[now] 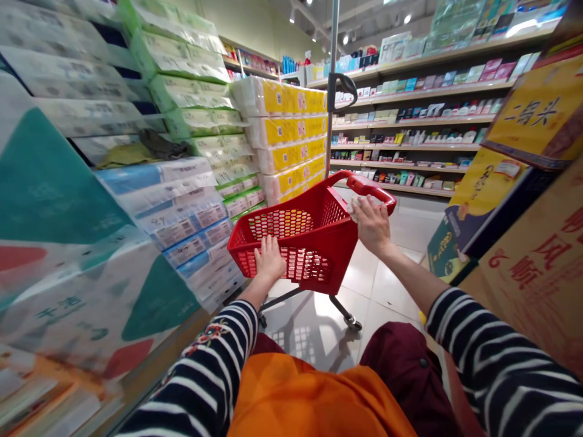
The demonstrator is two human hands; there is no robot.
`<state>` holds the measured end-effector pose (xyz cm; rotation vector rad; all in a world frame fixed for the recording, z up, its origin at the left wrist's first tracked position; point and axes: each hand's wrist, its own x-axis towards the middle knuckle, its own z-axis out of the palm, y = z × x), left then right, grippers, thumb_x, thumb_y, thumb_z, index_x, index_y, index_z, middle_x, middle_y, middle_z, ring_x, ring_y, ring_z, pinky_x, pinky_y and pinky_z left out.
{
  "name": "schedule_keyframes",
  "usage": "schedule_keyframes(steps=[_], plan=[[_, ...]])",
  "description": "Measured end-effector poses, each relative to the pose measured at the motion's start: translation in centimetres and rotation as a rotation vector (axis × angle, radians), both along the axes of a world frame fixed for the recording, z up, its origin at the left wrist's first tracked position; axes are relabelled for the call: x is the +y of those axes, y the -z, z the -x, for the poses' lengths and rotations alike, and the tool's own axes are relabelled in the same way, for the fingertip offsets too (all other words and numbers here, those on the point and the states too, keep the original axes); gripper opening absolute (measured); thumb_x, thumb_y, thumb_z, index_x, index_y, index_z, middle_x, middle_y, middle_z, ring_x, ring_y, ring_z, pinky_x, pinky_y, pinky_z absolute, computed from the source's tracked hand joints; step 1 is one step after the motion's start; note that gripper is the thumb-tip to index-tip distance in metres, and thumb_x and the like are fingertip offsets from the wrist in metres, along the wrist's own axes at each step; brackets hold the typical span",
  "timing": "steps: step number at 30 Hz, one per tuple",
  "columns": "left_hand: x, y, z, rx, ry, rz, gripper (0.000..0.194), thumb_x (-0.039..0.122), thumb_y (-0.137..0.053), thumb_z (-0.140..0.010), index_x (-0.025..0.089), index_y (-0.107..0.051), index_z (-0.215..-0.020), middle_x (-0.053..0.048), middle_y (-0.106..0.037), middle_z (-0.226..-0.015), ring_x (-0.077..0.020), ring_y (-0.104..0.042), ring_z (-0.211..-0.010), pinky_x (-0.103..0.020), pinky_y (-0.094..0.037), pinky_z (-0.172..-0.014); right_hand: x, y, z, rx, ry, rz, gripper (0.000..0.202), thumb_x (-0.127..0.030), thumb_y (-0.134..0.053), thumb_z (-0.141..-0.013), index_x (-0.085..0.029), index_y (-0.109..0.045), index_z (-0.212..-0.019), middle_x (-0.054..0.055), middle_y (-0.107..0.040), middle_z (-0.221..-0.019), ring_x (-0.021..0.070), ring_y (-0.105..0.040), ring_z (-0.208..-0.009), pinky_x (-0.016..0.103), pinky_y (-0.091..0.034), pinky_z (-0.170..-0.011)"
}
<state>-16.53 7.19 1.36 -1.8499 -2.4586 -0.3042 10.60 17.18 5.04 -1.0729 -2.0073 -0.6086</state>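
A red plastic shopping cart point(337, 255) with perforated basket walls stands sideways before me on a dark wheeled frame. My left hand point(269, 258) grips the near side wall, its fingers bent over the rim and the thumb hidden. With my right hand point(371, 223) I press a crumpled white cloth point(353, 208) against the cart just below its red handle point(368, 187). Most of the cloth is covered by the fingers. The inside of the basket shows only in part.
Wrapped tissue packs point(191, 212) are stacked along the left, and yellow-and-white packs point(282, 133) rise behind the cart. A metal pole point(334, 36) with a black hook stands beyond. Cardboard boxes point(532, 273) crowd the right. Stocked shelves point(405, 145) line the back above a tiled floor point(382, 285).
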Motion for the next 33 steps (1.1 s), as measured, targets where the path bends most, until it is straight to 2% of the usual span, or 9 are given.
schedule_keyframes(steps=[3, 7, 12, 16, 18, 22, 26, 29, 33], plan=[[0.2, -0.3, 2.0, 0.012, 0.056, 0.089, 0.073, 0.025, -0.045, -0.073, 0.013, -0.022, -0.142, -0.010, -0.018, -0.152, -0.0268, -0.012, -0.139, -0.055, -0.015, -0.109, 1.6, -2.3, -1.3, -0.090, 0.025, 0.107, 0.042, -0.014, -0.037, -0.088, -0.015, -0.050, -0.127, 0.012, -0.047, -0.136, 0.0292, -0.032, -0.131, 0.056, -0.020, -0.106], [0.1, -0.5, 1.6, 0.044, 0.091, 0.046, 0.072, 0.032, -0.047, -0.072, 0.015, -0.027, -0.139, -0.012, -0.027, -0.148, -0.0289, -0.024, -0.135, -0.055, -0.018, -0.108, 3.1, -2.8, -2.2, -0.131, 0.037, 0.225, 0.039, -0.018, -0.033, -0.090, -0.013, -0.051, -0.124, 0.012, -0.045, -0.136, 0.0292, -0.029, -0.132, 0.059, -0.015, -0.107], [-0.3, -0.7, -1.6, 0.096, 0.123, 0.007, 0.073, 0.037, -0.051, -0.071, 0.012, -0.031, -0.137, -0.013, -0.031, -0.145, -0.0329, -0.029, -0.128, -0.053, -0.021, -0.106, 2.9, -2.1, 0.4, -0.214, -0.053, 0.391, 0.035, -0.018, -0.036, -0.090, -0.011, -0.055, -0.118, 0.012, -0.048, -0.130, 0.0307, -0.026, -0.132, 0.061, -0.012, -0.106], [-1.0, -0.6, -3.5, 0.076, 0.181, -0.077, 0.065, 0.035, -0.049, -0.074, 0.014, -0.036, -0.133, -0.011, -0.039, -0.140, -0.0306, -0.033, -0.124, -0.050, -0.022, -0.106, 1.1, -1.0, 3.1, -0.398, -0.166, 0.517, 0.041, -0.011, -0.039, -0.086, -0.014, -0.050, -0.125, 0.009, -0.039, -0.141, 0.0283, -0.024, -0.134, 0.054, -0.017, -0.107], [-1.4, -0.3, -3.5, 0.044, 0.171, -0.108, 0.062, 0.033, -0.047, -0.076, 0.014, -0.035, -0.134, -0.012, -0.040, -0.138, -0.0291, -0.033, -0.125, -0.049, -0.023, -0.106, 1.0, -0.7, 2.7, -0.417, -0.157, 0.539, 0.045, -0.011, -0.039, -0.085, -0.015, -0.045, -0.130, 0.008, -0.035, -0.144, 0.0286, -0.022, -0.135, 0.056, -0.015, -0.107], [-2.4, 0.8, -1.8, 0.017, 0.088, -0.112, 0.064, 0.028, -0.044, -0.077, 0.011, -0.030, -0.136, -0.015, -0.036, -0.142, -0.0288, -0.032, -0.128, -0.050, -0.021, -0.106, 3.2, -0.3, -0.9, -0.372, -0.124, 0.540, 0.051, -0.015, -0.043, -0.084, -0.015, -0.039, -0.134, 0.009, -0.029, -0.147, 0.0327, -0.018, -0.135, 0.062, -0.007, -0.105], [-3.2, 1.8, -1.7, 0.044, 0.178, -0.079, 0.068, 0.028, -0.045, -0.076, 0.011, -0.025, -0.139, -0.014, -0.033, -0.145, -0.0254, -0.028, -0.132, -0.045, -0.022, -0.108, 4.5, 0.6, -2.1, -0.295, -0.120, 0.581, 0.056, -0.013, -0.046, -0.080, -0.015, -0.038, -0.135, 0.010, -0.025, -0.148, 0.0342, -0.015, -0.136, 0.062, -0.009, -0.106], [-3.0, 2.1, -3.3, 0.046, 0.216, -0.056, 0.072, 0.028, -0.046, -0.075, 0.009, -0.023, -0.140, -0.014, -0.028, -0.148, -0.0251, -0.023, -0.136, -0.043, -0.021, -0.109, 2.6, 2.0, 0.4, -0.239, -0.131, 0.652, 0.060, -0.007, -0.043, -0.079, -0.015, -0.035, -0.137, 0.010, -0.023, -0.149, 0.0311, -0.013, -0.137, 0.058, -0.014, -0.107], [-2.3, 2.2, -4.4, -0.006, 0.345, -0.073, 0.073, 0.027, -0.048, -0.074, 0.006, -0.022, -0.139, -0.016, -0.029, -0.147, -0.0233, -0.024, -0.136, -0.038, -0.023, -0.109, -2.2, 4.0, 5.5, -0.151, -0.169, 0.667, 0.060, -0.001, -0.039, -0.079, -0.017, -0.037, -0.136, 0.008, -0.025, -0.149, 0.0260, -0.013, -0.138, 0.052, -0.017, -0.108]])
